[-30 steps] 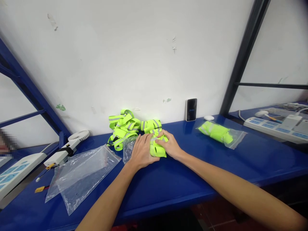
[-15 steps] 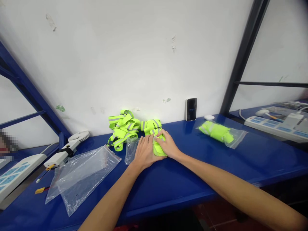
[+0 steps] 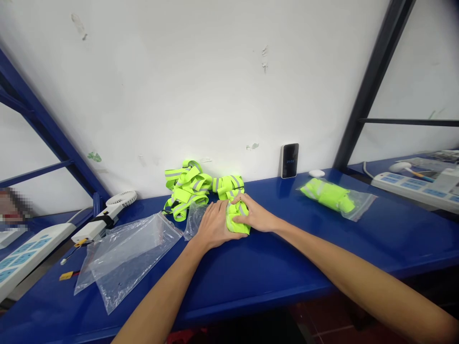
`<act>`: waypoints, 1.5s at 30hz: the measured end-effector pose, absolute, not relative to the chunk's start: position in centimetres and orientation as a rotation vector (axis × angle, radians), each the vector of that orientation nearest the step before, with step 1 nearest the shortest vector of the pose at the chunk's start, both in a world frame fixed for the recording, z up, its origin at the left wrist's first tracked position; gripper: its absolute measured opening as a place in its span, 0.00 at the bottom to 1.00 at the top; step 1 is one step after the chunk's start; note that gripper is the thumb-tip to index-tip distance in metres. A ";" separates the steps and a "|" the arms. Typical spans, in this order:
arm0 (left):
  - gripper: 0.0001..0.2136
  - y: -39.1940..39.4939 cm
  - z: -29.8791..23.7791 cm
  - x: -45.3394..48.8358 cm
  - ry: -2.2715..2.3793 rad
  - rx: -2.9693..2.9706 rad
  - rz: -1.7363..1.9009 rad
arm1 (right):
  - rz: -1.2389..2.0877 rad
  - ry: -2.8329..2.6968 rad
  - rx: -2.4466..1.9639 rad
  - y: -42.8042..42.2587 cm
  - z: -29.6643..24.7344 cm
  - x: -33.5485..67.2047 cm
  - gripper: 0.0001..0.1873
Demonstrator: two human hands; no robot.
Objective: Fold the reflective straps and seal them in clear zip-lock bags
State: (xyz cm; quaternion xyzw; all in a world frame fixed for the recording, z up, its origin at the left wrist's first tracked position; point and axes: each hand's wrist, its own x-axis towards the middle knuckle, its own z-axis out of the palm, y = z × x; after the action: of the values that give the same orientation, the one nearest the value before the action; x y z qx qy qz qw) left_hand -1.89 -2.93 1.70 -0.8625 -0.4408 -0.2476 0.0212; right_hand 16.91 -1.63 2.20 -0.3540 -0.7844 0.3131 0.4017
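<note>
1. Step in hand, as judged: two hands press and gather a fluorescent yellow-green strap bundle (image 3: 239,228) beside a crumpled clear bag (image 3: 193,220), above the worktop (image 3: 222,277).
2. Right hand (image 3: 257,216): fingers and thumb grip the bundle from its right.
3. Left hand (image 3: 215,227): cupped along the bundle's left and near sides, overlapping the bag; whether its fingers pinch the plastic cannot be told.
4. Next move: probably calls for steady pressure from both sides, lest the folds spring loose.
5. Bundle: compact, folded, banded with silver-grey reflective stripes; partly hidden by the hands.
</note>
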 end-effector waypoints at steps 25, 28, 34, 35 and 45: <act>0.28 -2.0 4.2 -3.5 -1.359 -3.083 -0.782 | 0.962 -2.084 -0.868 -2.1 3.2 18.1 0.40; 0.31 -2.4 5.2 -4.0 -1.293 -3.184 -0.679 | 1.057 -2.059 -0.840 -2.2 3.1 17.7 0.37; 0.45 -2.8 5.6 -5.0 -1.147 -3.208 -0.518 | 1.188 -1.943 -0.814 -2.1 2.6 17.4 0.34; 0.45 -2.8 5.4 -5.1 -1.139 -3.197 -0.517 | 1.221 -1.916 -0.809 -2.0 2.5 17.3 0.34; 0.38 -2.6 3.6 -4.1 -1.278 -2.971 -0.704 | 1.076 -1.796 -0.946 -2.4 2.2 16.4 0.30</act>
State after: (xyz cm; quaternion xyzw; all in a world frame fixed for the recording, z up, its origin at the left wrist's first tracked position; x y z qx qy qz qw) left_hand -4.08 -2.55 3.59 -0.8945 -0.3847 -0.2118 -0.0840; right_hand 16.43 -2.44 2.21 -0.3756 -0.7130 0.4273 0.4098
